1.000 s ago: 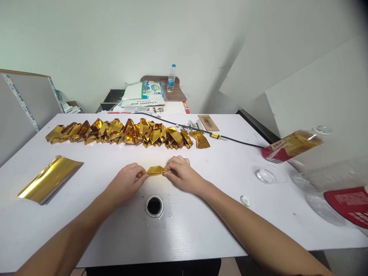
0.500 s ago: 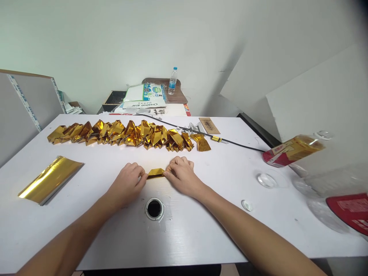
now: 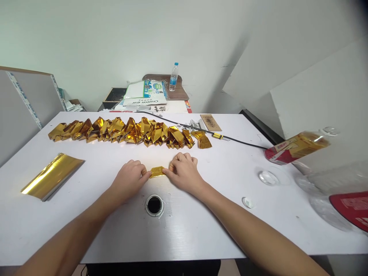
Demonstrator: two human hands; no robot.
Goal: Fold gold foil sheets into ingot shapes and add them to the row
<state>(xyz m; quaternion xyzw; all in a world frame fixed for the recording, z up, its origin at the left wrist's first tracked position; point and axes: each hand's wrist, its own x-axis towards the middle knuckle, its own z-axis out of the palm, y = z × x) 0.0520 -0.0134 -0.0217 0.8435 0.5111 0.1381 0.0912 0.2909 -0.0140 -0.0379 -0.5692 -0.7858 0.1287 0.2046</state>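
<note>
A small folded strip of gold foil paper (image 3: 157,172) lies on the white table between my hands. My left hand (image 3: 130,177) has its fingers curled, with the thumb and forefinger at the strip's left end. At the right end, my right hand (image 3: 184,171) presses with its thumb, the other fingers bent in. Beyond them a long row of folded gold paper ingots (image 3: 116,130) stretches across the table. Off to the left rests a stack of gold foil sheets (image 3: 54,175).
A black-centred round hole (image 3: 154,205) sits just in front of my hands. On the right stand a drink bottle (image 3: 296,147), a clear lid (image 3: 268,178) and a white cap (image 3: 247,202). A black cable (image 3: 238,141) crosses the back, near a brown card (image 3: 210,122).
The gold paper between my hands was raised into a peaked fold and now lies flatter. My right thumb has come over its right end. The view has shifted slightly.
</note>
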